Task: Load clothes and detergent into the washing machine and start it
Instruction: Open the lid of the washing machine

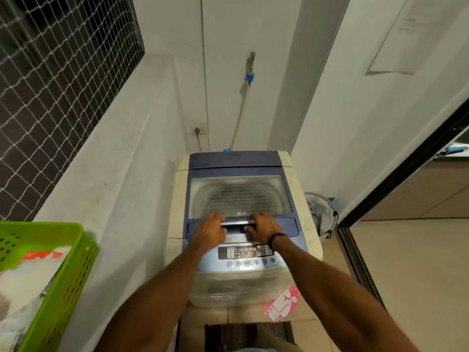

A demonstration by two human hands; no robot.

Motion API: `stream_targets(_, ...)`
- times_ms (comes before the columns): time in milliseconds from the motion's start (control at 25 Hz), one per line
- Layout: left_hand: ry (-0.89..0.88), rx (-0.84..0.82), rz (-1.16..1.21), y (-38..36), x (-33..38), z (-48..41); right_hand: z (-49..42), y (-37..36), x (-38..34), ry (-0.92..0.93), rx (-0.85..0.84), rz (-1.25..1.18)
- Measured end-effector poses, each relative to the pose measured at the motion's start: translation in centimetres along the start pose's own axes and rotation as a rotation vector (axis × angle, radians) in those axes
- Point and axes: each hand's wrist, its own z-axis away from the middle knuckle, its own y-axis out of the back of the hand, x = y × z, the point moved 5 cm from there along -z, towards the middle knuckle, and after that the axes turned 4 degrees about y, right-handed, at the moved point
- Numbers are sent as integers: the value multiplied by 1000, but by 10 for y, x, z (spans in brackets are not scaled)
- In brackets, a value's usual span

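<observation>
blue lid (239, 196) of the washing machine (179, 199) lay shut, and your left hand (209, 231) and right hand (265, 228) both curled round its handle (234, 223), ready, i judge, to lift. nothing looked loaded: the clothes (22, 280) sat in the green basket (76, 265) to your left, the pink detergent pouch (283, 304) on the floor by the machine. loading, dosing and starting were all left to do.

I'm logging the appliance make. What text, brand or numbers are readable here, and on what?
"LG": on the washing machine lid, just above the handle.
Control panel: labels too small to read.
Pink packet: print blurred.
Wall sheet: blurred.
Red print in the green basket: blurred.
</observation>
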Motion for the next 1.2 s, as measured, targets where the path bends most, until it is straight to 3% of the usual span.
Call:
stream_targets(240, 24, -301, -96, -39, -1, -12, -8, -32, 17, -12, -298, 84)
stream_targets(400, 66, -443, -192, -33, 6, -20, -19, -36, 18, 41, -366, 110)
stream_targets(520, 71, -475, -238, -30, 14, -11, -16, -36, 18, 92, -318, 143)
stream_targets(720, 29, -142, -497, 8, 42, -1, -16, 8, 2, 283, -217, 207)
stream_targets(880, -6, 359, -393, 94, 70, -2, -45, 104, -18, 387, -75, 104)
stream_targets(1040, 39, 752, -174, 149, 81, -20, -83, 191, -33, 470, 286, 198)
stream_targets(1120, 47, 825, -141, 167, 89, -49, -101, 218, -35, 411, 516, 159)
stream_targets(1200, 44, 823, -148, 184, 93, -86, -123, 226, -33, 301, 643, 175)
